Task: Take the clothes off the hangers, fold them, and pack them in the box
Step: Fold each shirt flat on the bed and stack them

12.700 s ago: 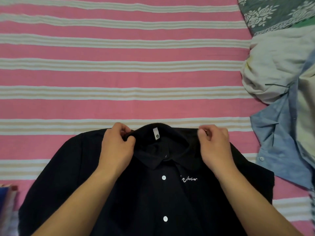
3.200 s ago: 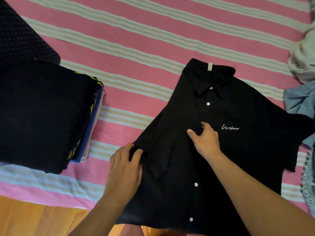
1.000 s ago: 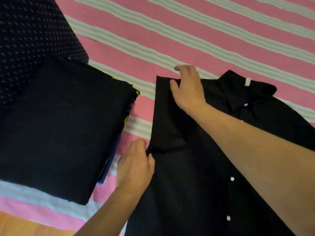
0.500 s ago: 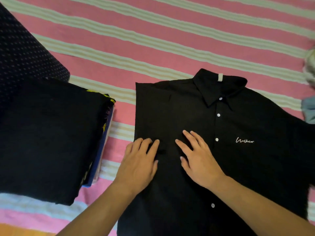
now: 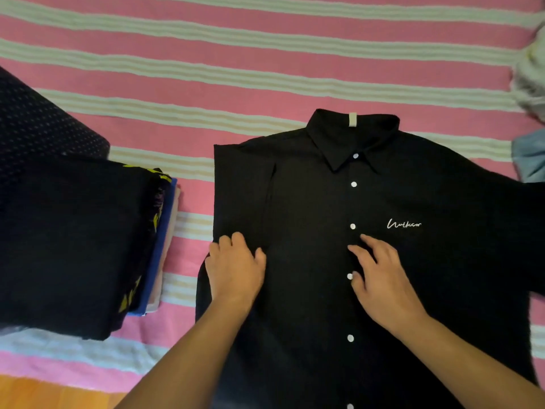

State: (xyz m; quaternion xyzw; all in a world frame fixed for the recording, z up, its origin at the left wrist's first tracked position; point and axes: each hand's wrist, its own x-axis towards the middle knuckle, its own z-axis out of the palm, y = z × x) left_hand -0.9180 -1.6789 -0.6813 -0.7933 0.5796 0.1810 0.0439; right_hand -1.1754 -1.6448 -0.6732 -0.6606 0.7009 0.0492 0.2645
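Pink bedding with cream stripes (image 5: 265,63) covers the bed and carries everything in view. On it, the left hand (image 5: 236,270) rests on the folded-in left edge of the black shirt (image 5: 309,290), its fingers somewhat curled over the cloth near the end of the tucked sleeve (whether it pinches the fabric or only presses it, I cannot tell). The right hand (image 5: 380,278) lies flat with fingers spread and straight on the button placket, fingertips near one white button and the thumb touching the next one down. The shirt lies face up and buttoned, collar pointing away from the person, with white script lettering (image 5: 404,224) on its chest just beyond the right hand. Its left side is folded inward to a straight edge; its right side spreads out wide toward the frame's edge.

Just left of the shirt, apart from it by a strip of bedding, sits a stack of folded clothes (image 5: 73,246), dark on top. Beyond that stack lies a dotted dark fabric (image 5: 38,128). At the far right edge, a pale cloth (image 5: 530,84) and a light blue garment (image 5: 529,160) show partly.
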